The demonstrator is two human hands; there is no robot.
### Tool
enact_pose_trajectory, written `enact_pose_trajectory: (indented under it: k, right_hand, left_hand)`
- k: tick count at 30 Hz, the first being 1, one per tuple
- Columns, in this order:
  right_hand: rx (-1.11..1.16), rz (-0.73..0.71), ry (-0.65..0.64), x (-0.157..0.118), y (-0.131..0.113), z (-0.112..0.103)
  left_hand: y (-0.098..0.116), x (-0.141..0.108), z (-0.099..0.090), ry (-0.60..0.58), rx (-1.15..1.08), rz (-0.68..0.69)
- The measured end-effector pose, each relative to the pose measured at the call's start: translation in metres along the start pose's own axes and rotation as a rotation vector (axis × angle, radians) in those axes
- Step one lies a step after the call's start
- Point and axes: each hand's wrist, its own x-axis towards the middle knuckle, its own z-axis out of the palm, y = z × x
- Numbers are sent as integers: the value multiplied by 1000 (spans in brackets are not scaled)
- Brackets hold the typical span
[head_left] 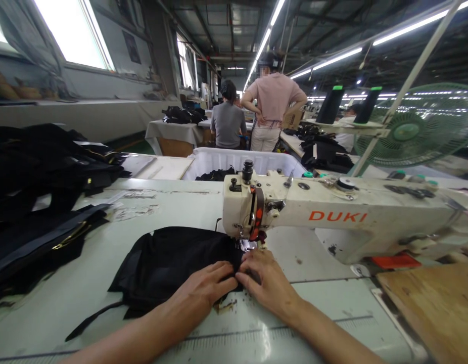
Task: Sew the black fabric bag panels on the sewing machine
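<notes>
A black fabric piece [181, 260] lies under the head of a white sewing machine [287, 202], its right edge close to the lit presser foot [249, 245]. My left hand [207, 285] rests on that edge, fingers and thumb closed on the cloth. Just to the right, my right hand [266, 275] pinches the same edge right in front of the presser foot. Both thumbs nearly meet, and the fingertips are partly hidden in the dark cloth. A narrow black strap [93, 319] trails from the fabric's lower left corner.
Black pieces with gold zips [40, 202] are heaped at the left. A white plastic bin [249, 157] with dark cloth stands behind the machine. Thread cones [330, 106] and a green fan [406, 131] are at the right. Two people [274, 98] are farther back.
</notes>
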Motion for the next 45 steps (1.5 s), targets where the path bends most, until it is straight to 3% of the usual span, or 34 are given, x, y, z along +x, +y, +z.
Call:
enact_pose_trajectory:
  k: [4,6,10,13,16,19,23,28,31,34,40,45]
  right_hand:
    - [-144,-287,-19,-12,4,5]
    - [-231,-361,-24,-17,7,7]
    - [-346,-411,-4,-22,10,11]
    - [-332,-360,17,-24,12,11]
    - [-328,-327,9,-22,15,7]
    - [-419,-436,-6,-20,17,4]
    - [-501,-561,-8,-16,18,4]
    - [-480,-528,-102,-15,20,4]
    - [-421,-499,-45,-18,25,5]
    - [-295,-380,-18,-20,28,2]
    - [-243,-306,-134,-15,27,-6]
    - [-260,-247,-132,-13,29,-3]
  left_hand:
    - [1,-2,3,27,26,-24]
    - [0,-2,5,74,75,0]
    - [-3,-2,7,88,190,89]
    - [-3,-2,6,44,214,72]
    - [-2,-2,5,110,235,46]
    - [1,0,5,159,289,57]
    - [3,1,3,131,363,113]
    - [-2,0,2,100,309,137]
    - [-5,-1,2,112,262,128]
    - [-5,-3,4,109,234,136]
    - [-7,-2,9,124,68,-14]
    - [-4,1,2,40,43,1]
